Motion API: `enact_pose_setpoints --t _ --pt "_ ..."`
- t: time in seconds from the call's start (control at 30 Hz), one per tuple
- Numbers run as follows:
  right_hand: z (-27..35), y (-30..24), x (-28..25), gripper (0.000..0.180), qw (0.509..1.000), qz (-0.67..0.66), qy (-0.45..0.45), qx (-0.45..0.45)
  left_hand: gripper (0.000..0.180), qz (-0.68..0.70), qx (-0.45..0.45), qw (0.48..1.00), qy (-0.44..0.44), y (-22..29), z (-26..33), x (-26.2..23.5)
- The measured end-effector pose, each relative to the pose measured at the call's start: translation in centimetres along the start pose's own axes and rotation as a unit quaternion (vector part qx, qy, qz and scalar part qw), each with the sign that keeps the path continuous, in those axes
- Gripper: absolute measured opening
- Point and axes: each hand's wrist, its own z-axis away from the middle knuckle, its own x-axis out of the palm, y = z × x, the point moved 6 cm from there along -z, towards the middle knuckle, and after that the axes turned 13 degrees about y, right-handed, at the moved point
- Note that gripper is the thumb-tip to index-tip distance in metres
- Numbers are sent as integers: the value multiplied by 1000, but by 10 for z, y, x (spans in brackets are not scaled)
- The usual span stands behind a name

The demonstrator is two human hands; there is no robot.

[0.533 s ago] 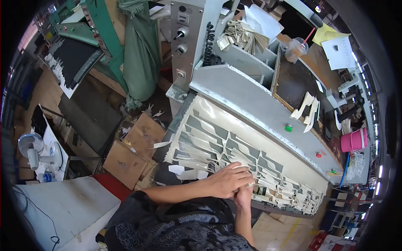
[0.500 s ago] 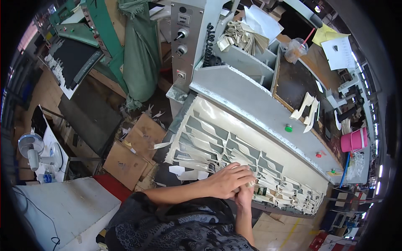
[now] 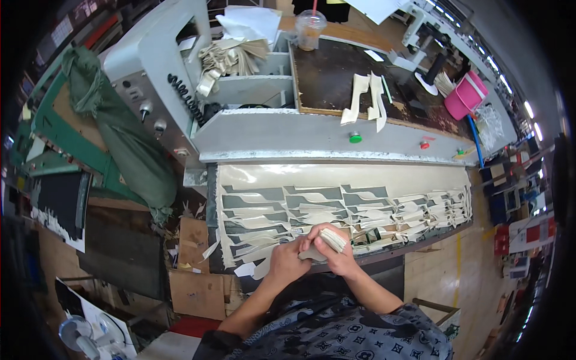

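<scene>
My right hand (image 3: 342, 259) is closed round a thick stack of cream cut pieces (image 3: 333, 240), their layered ends showing above the fingers. Pressed against it, my left hand (image 3: 290, 261) grips the lower part of the same stack, where a pale curved end (image 3: 313, 254) comes out between the hands. Both hands are just over the near edge of a cream sheet (image 3: 336, 174), whose cut-out gaps show a dark green bed beneath. Thin strips of the sheet stand loose and curled about the gaps, most tangled at the right.
Behind the sheet runs a grey machine beam with a green button (image 3: 355, 137) and a red button (image 3: 425, 145). Two cut pieces (image 3: 357, 99) lie on the brown board (image 3: 324, 72), near a plastic cup (image 3: 311, 30) and a pink bucket (image 3: 466, 96). Cardboard (image 3: 197, 294) lies at left.
My view has swung to the right and the bench now lies level. My hands have turned, so the stack's layered ends, mostly covered before, now show.
</scene>
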Motion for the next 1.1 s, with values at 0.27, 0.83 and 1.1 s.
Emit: enact_pose_setpoints --t 0.27,0.83,1.1 --pt "-54 -41 -53 19 989 -90 68 -92 51 8 200 957 211 99 -61 -20" --pt "-101 -126 -176 12 990 60 106 -69 43 62 104 992 -14 136 -105 108" --pt "-101 -159 -170 14 987 91 77 -108 44 141 90 984 -59 126 -106 98"
